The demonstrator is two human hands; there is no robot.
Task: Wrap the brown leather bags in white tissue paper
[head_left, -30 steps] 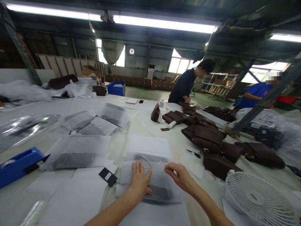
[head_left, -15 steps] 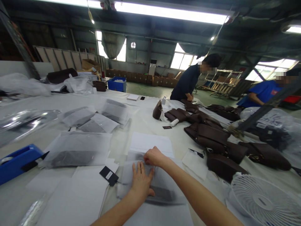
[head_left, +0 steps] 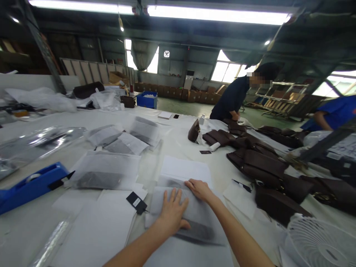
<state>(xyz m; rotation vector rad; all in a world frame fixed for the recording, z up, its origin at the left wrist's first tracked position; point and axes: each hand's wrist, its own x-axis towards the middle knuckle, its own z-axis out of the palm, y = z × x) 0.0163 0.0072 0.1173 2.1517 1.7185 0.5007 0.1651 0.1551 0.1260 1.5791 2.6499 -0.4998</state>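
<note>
At near centre, our left hand (head_left: 172, 214) lies flat on a packet (head_left: 200, 230), our right hand (head_left: 200, 190) has a grip we cannot tell, and wrapped packets (head_left: 107, 167) lie left, unwrapped bags (head_left: 254, 163) right.

Wrapping paper (head_left: 198, 211): thin, whitish, translucent, laid over a dark item (head_left: 204, 231) on the worktop (head_left: 178, 139). The item shows through as a grey-black band along the near edge, lying flat; exact outline cannot be made out. White paper (head_left: 186, 168) extends past the wrapping's far edge, lying flat.
</note>
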